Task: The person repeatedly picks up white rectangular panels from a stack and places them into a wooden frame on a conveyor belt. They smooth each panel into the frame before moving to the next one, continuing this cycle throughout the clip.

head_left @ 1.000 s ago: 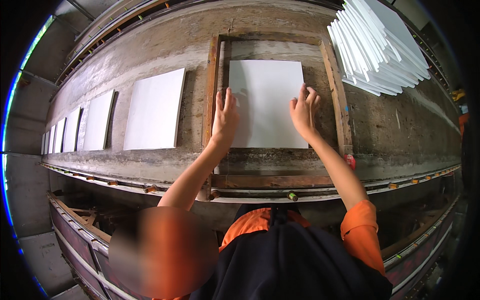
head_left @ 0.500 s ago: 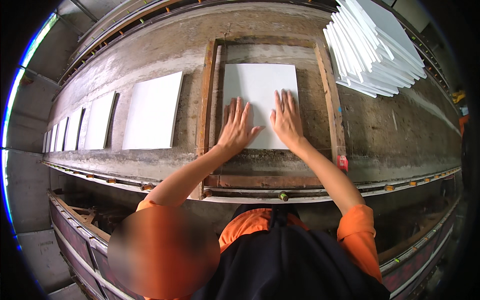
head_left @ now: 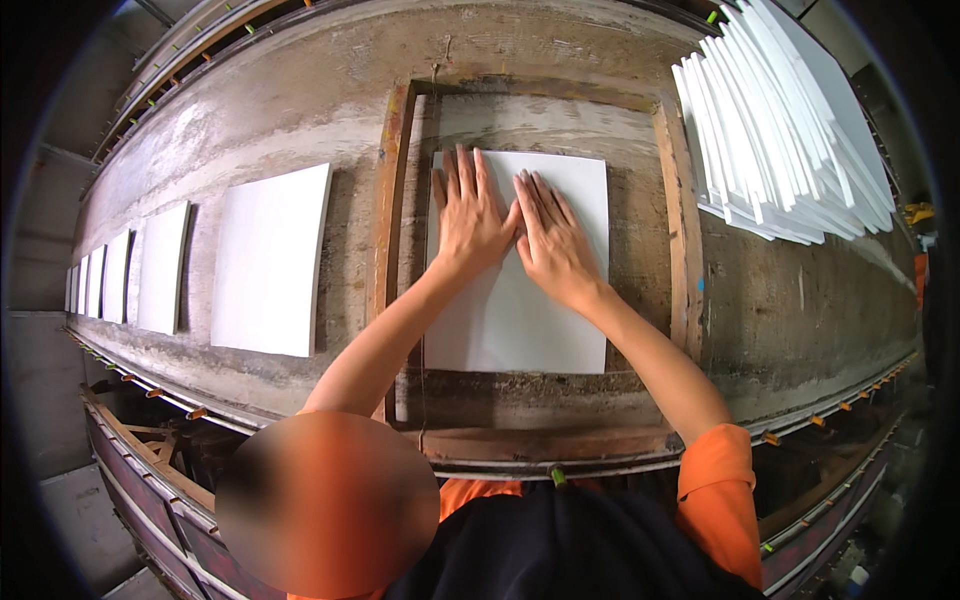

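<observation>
A white rectangular board (head_left: 515, 325) lies flat on the worktable, inside a wooden frame (head_left: 686, 240). My left hand (head_left: 468, 222) rests palm down on the far left part of this board, fingers stretched toward its far edge. Beside it, my right hand (head_left: 556, 248) lies flat on the board's far middle, its fingers slanting up and to the left. The thumb of the left hand comes close to the right hand; whether they touch, I cannot tell. Neither hand grips anything.
To the left, several white boards (head_left: 270, 262) lie in a row on the brown, stained worktable (head_left: 800, 300). A leaning stack of white boards (head_left: 790, 140) stands at the far right. Along the near table edge runs a rail with small pegs (head_left: 559, 477).
Both hands have slid away from me toward the board's far edge and drawn closer together. The camera view has tilted, so the table's contents appear lower.
</observation>
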{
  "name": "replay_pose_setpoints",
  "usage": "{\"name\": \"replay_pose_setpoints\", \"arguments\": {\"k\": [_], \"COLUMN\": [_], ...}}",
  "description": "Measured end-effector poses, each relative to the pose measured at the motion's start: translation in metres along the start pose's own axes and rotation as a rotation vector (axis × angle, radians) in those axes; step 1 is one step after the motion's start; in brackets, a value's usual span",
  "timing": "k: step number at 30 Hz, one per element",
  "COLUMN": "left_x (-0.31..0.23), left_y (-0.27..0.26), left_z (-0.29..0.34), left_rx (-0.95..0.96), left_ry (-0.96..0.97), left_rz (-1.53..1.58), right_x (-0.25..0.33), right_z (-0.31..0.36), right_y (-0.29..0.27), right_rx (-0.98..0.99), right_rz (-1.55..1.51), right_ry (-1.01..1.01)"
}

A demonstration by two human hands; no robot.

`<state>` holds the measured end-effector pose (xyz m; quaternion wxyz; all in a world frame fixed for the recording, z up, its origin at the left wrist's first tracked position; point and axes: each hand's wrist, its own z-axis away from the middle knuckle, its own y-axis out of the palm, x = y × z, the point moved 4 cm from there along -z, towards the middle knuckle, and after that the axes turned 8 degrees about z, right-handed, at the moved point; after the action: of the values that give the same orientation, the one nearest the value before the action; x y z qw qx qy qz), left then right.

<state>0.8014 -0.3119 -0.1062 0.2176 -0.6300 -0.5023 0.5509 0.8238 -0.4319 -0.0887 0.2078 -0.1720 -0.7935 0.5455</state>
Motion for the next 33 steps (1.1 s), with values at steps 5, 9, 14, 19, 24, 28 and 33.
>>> {"name": "replay_pose_setpoints", "arguments": {"k": [5,9,14,19,24,28,33], "left_x": [0.008,0.009,0.011,0.013,0.009,0.01,0.022], "left_y": [0.011,0.01,0.002,-0.008,-0.012,-0.011,0.001], "left_z": [-0.025,-0.026,-0.01,0.03,0.038,0.016,-0.031], "left_rx": [-0.041,-0.051,-0.088,-0.056,-0.038,-0.053,-0.047], "left_ry": [-0.012,-0.011,-0.039,-0.09,-0.069,-0.038,-0.104], "left_rz": [-0.03,-0.093,-0.058,0.062,-0.083,-0.132,-0.029], "right_x": [-0.017,-0.019,-0.031,-0.044,-0.034,-0.052,-0.085], "right_z": [-0.027,-0.031,-0.023,0.01,0.023,0.009,-0.03], "right_y": [0.007,0.009,0.01,0.002,-0.002,0.005,0.015], "right_rx": [-0.059,-0.083,-0.174,-0.181,-0.153,-0.167,-0.137], "right_rz": [0.01,0.039,0.022,0.149,0.187,0.12,0.135], "right_ry": [-0.011,-0.021,0.125,0.303,0.309,0.335,0.393]}}
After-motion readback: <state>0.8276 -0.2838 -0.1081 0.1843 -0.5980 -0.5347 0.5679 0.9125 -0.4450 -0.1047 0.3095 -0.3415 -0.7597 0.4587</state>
